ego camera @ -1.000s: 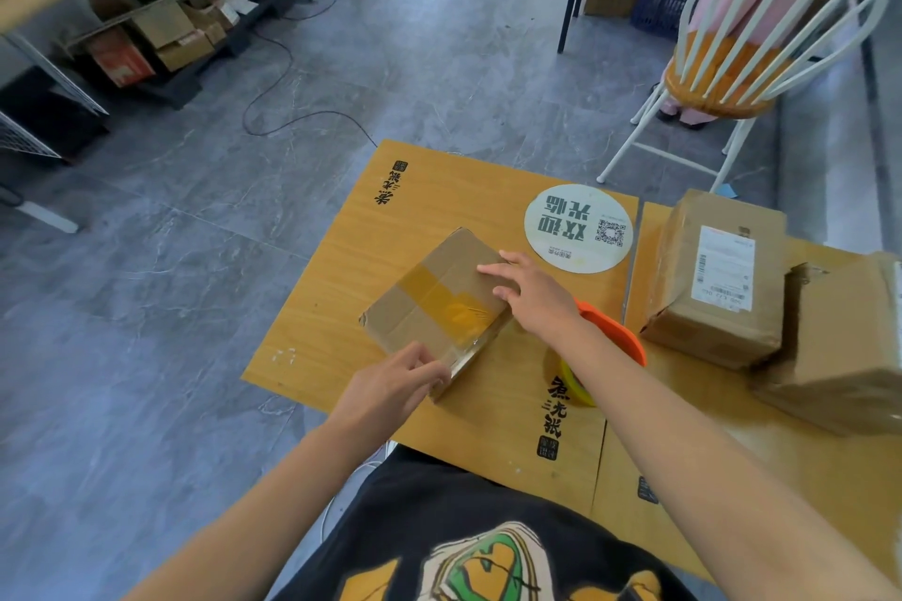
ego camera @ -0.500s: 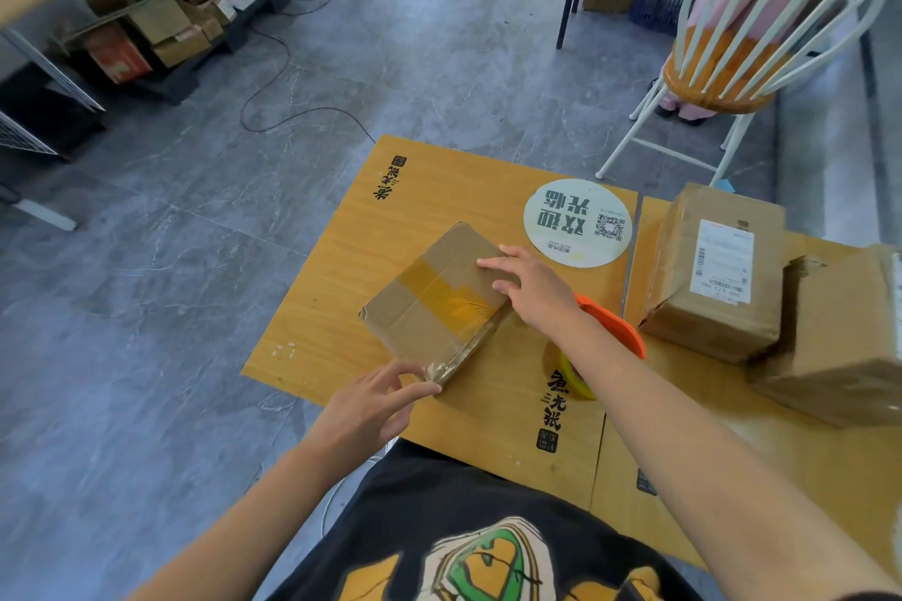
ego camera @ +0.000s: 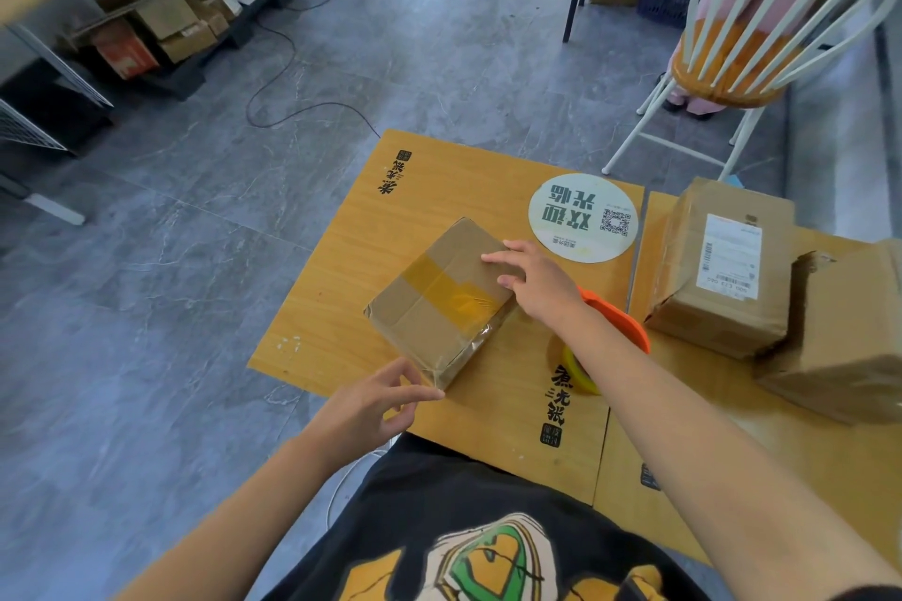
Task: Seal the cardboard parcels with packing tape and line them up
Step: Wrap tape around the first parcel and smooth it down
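A flat cardboard parcel [ego camera: 439, 303], banded with glossy amber tape, lies askew on the wood-grain bench [ego camera: 337, 268]. The right hand [ego camera: 537, 281] rests on its far corner, fingers spread flat. The left hand [ego camera: 371, 405] touches its near corner with loosely extended fingers. Grey veined tiles cover the floor [ego camera: 146, 356].

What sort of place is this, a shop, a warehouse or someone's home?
Probably a small packing or shipping corner, maybe in a shop or eatery. A taped parcel and one with a shipping label sit on wooden tables, a tape dispenser lies between them, and a low rack holds more cartons.
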Demonstrator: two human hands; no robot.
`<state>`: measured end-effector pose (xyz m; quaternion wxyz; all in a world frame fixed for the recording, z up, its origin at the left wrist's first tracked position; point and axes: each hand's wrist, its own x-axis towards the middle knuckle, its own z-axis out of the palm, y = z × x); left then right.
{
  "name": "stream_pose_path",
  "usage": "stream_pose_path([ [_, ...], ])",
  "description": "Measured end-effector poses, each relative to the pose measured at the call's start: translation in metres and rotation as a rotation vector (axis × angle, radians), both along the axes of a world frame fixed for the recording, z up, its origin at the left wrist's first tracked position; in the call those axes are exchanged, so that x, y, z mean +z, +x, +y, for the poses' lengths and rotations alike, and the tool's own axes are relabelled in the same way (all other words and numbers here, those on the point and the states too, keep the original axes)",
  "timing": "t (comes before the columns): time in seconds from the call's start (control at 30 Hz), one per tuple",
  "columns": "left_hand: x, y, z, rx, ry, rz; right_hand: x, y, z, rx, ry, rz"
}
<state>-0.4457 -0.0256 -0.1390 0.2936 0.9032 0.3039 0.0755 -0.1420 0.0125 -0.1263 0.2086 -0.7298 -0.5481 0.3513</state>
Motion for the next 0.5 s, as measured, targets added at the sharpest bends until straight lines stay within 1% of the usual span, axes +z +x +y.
stream_pose_path([
  [0.23, -0.002, -0.009, -0.003, 0.016, -0.075, 0.016, -0.001, 0.000, 0.000, 0.005, -0.006, -0.011],
  [0.3, 0.002, -0.006, -0.005, 0.131, -0.116, -0.044, -0.001, -0.001, -0.001, 0.004, -0.003, -0.014],
  [0.4, 0.013, 0.010, 0.001, 0.377, -0.149, -0.178, -0.001, -0.002, -0.001, -0.001, 0.002, -0.011],
  [0.43, 0.016, 0.016, 0.005, 0.414, -0.137, -0.198, 0.000, -0.002, -0.001, -0.003, 0.002, -0.008],
  [0.5, 0.019, 0.031, 0.011, 0.419, -0.117, -0.163, 0.002, -0.003, -0.001, -0.004, -0.003, -0.013],
])
